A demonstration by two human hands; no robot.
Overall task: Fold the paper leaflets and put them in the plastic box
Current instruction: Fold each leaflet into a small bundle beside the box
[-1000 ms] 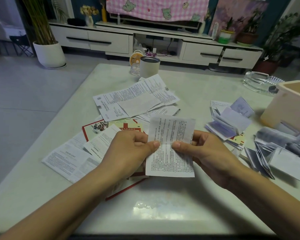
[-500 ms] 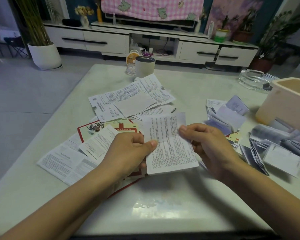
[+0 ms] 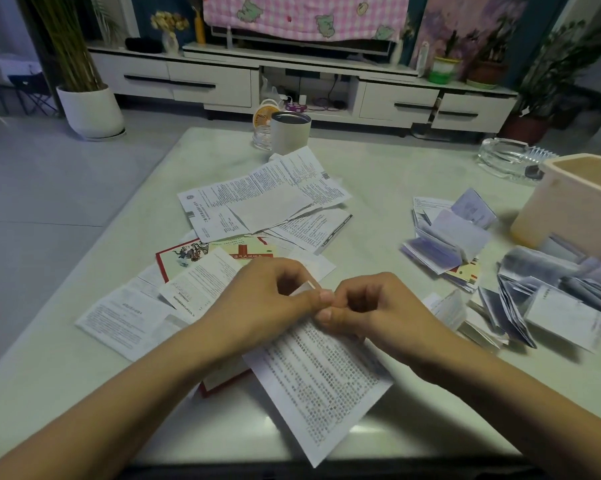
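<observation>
A white printed leaflet [image 3: 321, 382] hangs tilted over the table's near edge. My left hand [image 3: 267, 299] and my right hand [image 3: 378, 313] meet at its upper end, and both thumbs and fingers pinch the paper there. Unfolded leaflets [image 3: 264, 199] lie spread in the middle of the table, with more leaflets [image 3: 125, 317] at the near left over a red-bordered sheet [image 3: 184, 254]. Folded leaflets [image 3: 448, 240] are heaped at the right. The beige plastic box [image 3: 569, 206] stands at the right edge, its inside hidden.
A white cup [image 3: 290, 133] and a small fan [image 3: 266, 114] stand at the table's far side. A glass ashtray [image 3: 510, 157] sits at the far right. More folded papers [image 3: 562, 306] lie below the box. A pale table [image 3: 396, 174] carries everything; a TV cabinet [image 3: 222, 81] is behind.
Both hands have come together at the leaflet's top end. The leaflet has swung down and toward me, and now hangs slanted over the near edge.
</observation>
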